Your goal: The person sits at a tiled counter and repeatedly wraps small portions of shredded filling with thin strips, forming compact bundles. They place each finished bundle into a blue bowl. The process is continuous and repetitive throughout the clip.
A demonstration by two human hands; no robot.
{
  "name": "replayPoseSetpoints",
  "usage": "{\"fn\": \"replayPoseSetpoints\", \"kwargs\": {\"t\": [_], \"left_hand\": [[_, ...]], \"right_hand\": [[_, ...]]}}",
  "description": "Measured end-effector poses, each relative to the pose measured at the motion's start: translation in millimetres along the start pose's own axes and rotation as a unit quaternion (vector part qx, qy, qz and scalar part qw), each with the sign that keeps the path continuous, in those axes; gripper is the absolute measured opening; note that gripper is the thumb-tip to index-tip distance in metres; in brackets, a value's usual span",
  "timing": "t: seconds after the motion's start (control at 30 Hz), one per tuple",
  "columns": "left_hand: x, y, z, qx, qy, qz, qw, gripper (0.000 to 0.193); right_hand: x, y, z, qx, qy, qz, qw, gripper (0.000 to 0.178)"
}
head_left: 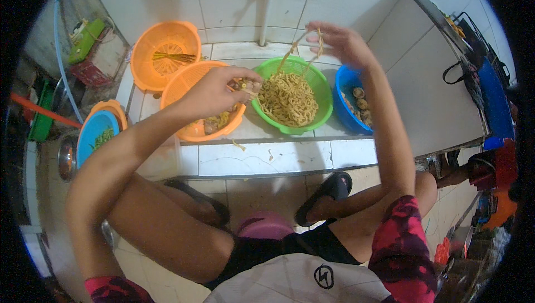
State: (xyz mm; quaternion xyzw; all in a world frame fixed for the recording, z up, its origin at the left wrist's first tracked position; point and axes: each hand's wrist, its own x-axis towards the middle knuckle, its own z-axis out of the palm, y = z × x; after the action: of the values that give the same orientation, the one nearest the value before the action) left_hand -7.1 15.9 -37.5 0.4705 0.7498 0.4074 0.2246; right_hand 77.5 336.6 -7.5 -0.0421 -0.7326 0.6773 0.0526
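My right hand (341, 42) is raised over a green colander (322, 87) full of yellow noodles (287, 99), pinching a few strands that hang down into it. My left hand (214, 91) hovers above an orange colander (186, 83) that holds bits of noodle and small pieces. Its fingers are closed on some small pale pieces at the green colander's left rim.
A second orange colander (164, 38) with green stalks stands at the back left. A blue bowl (343, 94) with round pieces sits to the right. A blue basin (92, 136) is at the left. A white pipe (267, 8) runs down the tiled wall. My sandalled feet rest below the tiled ledge (256, 158).
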Motion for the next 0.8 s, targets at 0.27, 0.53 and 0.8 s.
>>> {"fn": "replayPoseSetpoints", "kwargs": {"t": [0.27, 0.53, 0.8], "left_hand": [[2, 3, -1, 0.019, 0.012, -0.032, 0.999, 0.040], [8, 0, -2, -0.091, 0.031, -0.069, 0.993, 0.039], [7, 2, -16, -0.266, 0.012, -0.102, 0.958, 0.038]], "right_hand": [[-37, 203, -18, -0.495, 0.110, 0.154, 0.848, 0.028], [-25, 235, 45, -0.573, 0.061, 0.012, 0.817, 0.025], [-40, 190, 41, -0.309, 0.169, 0.006, 0.936, 0.013]]}}
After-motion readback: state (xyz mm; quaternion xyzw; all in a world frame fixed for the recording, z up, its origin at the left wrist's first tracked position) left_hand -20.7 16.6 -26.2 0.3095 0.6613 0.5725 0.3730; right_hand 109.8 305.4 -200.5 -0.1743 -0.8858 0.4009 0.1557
